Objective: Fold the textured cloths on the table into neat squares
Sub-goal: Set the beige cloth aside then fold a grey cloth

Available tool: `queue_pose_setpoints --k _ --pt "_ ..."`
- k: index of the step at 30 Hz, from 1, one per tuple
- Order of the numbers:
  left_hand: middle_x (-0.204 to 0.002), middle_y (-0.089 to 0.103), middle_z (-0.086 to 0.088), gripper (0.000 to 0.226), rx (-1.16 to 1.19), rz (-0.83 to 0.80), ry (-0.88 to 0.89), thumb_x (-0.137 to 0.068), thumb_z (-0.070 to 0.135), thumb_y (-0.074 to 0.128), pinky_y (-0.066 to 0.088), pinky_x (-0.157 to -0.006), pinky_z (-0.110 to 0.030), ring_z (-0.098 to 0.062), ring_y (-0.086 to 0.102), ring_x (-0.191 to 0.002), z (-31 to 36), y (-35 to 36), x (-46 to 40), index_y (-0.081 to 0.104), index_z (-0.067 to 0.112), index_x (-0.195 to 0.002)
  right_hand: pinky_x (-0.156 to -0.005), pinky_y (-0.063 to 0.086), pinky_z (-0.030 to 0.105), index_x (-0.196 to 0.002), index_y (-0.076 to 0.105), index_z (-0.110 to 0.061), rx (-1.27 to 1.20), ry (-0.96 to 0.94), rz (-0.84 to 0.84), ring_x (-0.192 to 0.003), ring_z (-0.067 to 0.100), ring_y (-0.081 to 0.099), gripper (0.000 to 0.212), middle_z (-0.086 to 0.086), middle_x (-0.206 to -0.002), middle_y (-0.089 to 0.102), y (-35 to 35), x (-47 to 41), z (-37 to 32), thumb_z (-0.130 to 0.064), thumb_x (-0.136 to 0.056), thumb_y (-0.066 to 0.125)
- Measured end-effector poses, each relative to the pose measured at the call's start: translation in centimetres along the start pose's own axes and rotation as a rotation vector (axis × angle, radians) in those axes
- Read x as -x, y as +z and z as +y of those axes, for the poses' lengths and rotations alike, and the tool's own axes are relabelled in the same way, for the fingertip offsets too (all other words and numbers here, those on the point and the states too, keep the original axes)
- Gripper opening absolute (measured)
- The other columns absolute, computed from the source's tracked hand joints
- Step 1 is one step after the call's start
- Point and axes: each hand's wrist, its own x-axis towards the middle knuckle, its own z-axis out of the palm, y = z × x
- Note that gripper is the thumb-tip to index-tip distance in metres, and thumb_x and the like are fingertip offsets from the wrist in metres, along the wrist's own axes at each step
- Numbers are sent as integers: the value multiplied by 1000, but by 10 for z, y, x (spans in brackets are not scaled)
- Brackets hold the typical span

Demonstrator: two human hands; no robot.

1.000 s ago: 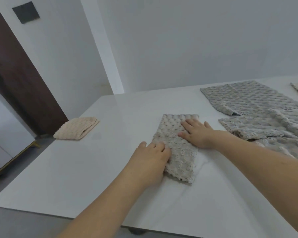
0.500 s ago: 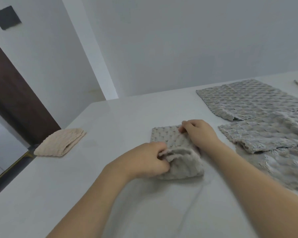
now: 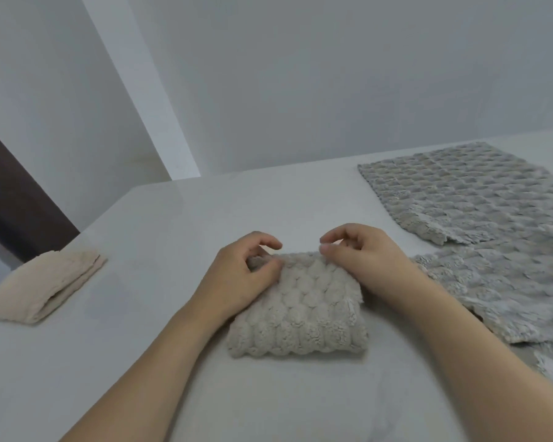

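Grey folded cloth (image 3: 300,307) has its far edge pinched by left hand (image 3: 237,275) and right hand (image 3: 361,253) fingers.

A plain white wall (image 3: 300,74) rises behind; a dark panel (image 3: 10,202), perhaps a door, stands left.

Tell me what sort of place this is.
Probably a plain indoor room set up as a folding workspace, not clearly a home or a shop. Signs: a large white table, bare grey walls and a dark door, with several cloths laid out.
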Motion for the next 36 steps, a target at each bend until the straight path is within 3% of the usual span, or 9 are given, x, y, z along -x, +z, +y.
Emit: queue_pose_setpoints --k 2,5,11,14,18,23,27,32,36 --pt "-57 53 9 12 12 50 -25 -91 20 65 43 -62 -20 -6 47 -56 -4 1 -8 68 28 -82 -74 46 30 -87 68 -28 150 -38 31 -61 5 54 3 -11 -62 62 4 -3 3 -28 -85 65" --pt "-67 63 7 16 -64 29 -63 -92 27 62 47 -67 -31 -9 54 -61 -7 6 -14 68 28 -77 -77 48 34 -86 67 -30 257 -59 67 -65 6 54 3 -11 -69 63 7 -5 2 -30 -87 64" --pt "-53 51 15 14 -15 -109 -67 -89 16 60 38 -59 -22 -4 44 -51 -6 -1 -14 70 25 -84 -79 48 33 -84 67 -33 298 -59 17 -72 7 59 13 -12 -74 66 6 -1 -2 -45 -86 60" --pt "-59 57 22 18 -1 -23 -54 -91 11 61 40 -57 -11 2 48 -54 -8 -3 -14 70 26 -87 -83 46 30 -94 67 -35 302 -55 16 -77 7 57 10 -13 -77 61 6 -1 1 -31 -87 62" --pt "-56 55 22 8 8 63 -68 -89 24 69 37 -53 -12 1 45 -49 -12 1 -18 70 31 -91 -70 39 19 -105 64 -31 293 -124 126 -72 -1 50 20 -13 -88 58 4 -2 0 -19 -90 61" --pt "-94 60 10 17 -167 18 -90 -90 36 66 39 -69 -23 1 52 -67 -14 5 -24 70 27 -104 -90 30 22 -117 65 -24 549 -109 106 -109 20 45 24 -3 -105 50 7 -7 5 -24 -95 56" --pt "-102 53 3 19 -316 -22 -84 -94 38 59 35 -73 -25 -10 51 -83 -13 4 -26 63 20 -97 -91 28 27 -113 66 -23 704 -65 40 -112 27 43 23 2 -113 53 9 -9 0 -25 -97 50" --pt "-76 53 7 14 -141 -98 -50 -93 31 62 38 -64 -29 -12 47 -67 -11 4 -22 51 27 -85 -82 43 34 -101 53 -24 691 -24 -11 -95 22 54 16 -2 -94 63 6 -1 -13 -25 -86 48" --pt "-89 52 3 20 290 -126 -48 -85 17 73 43 -65 -33 -17 49 -70 -4 3 -21 55 28 -88 -76 43 33 -93 57 -25 701 -2 -126 -89 17 57 23 -6 -88 62 3 1 -23 -43 -90 43"
